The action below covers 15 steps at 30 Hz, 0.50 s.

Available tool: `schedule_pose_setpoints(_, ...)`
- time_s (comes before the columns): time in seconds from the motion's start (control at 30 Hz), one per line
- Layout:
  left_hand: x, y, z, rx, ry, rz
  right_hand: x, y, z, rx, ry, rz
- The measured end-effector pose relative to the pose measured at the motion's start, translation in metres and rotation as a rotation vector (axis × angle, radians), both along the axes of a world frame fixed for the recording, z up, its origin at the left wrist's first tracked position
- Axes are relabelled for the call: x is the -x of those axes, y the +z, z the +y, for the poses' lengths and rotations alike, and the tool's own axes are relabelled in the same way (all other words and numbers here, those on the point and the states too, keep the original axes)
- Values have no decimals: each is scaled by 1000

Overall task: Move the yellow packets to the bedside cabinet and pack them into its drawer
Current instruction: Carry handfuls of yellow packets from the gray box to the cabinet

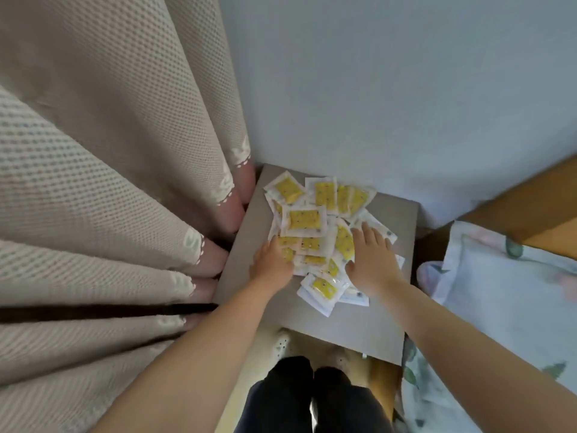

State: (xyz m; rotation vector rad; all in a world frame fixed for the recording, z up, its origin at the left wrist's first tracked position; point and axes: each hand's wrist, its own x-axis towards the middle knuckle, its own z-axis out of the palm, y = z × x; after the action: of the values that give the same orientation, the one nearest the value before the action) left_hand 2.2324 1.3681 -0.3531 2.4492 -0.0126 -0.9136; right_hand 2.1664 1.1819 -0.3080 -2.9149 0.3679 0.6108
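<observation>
Loads of yellow packets (307,220) sit heaped loose on top of the bedside cabinet (359,326), drawer not in view. Our right hand (371,260) lies flat on the heap, fingers spread, gripping nothing. Our left hand (271,260) is tucked in at the heap's left edge, and we can't tell if its fingers hold any. Worry: they're flat, slick-looking film rectangles on a smooth grey top, so one clumsy scoop could fan them off toward the curtain (109,182).

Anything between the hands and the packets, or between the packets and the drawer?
Nothing between hands and packets: left hand and right hand rest on the yellow packets piled on the bedside cabinet. No open drawer shows; the person's legs stand close before the cabinet front, where it would likely pull out.
</observation>
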Motion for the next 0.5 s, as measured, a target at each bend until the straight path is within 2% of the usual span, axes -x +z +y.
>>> schedule_pose_setpoints(0.17,-30,-49,-6,25,96,10,-41,-56,-5,-40,81,79)
schedule_pose_setpoints(0.27,-50,-75,-10,10,287,45,-66,-86,-1,-125,82,88)
schedule_pose_setpoints(0.37,-66,-96,-12,-19,391,-17,-88,-109,2,-168,125,49)
schedule_pose_setpoints(0.5,-83,-105,-17,93,600,53,-106,-134,1,-175,175,98)
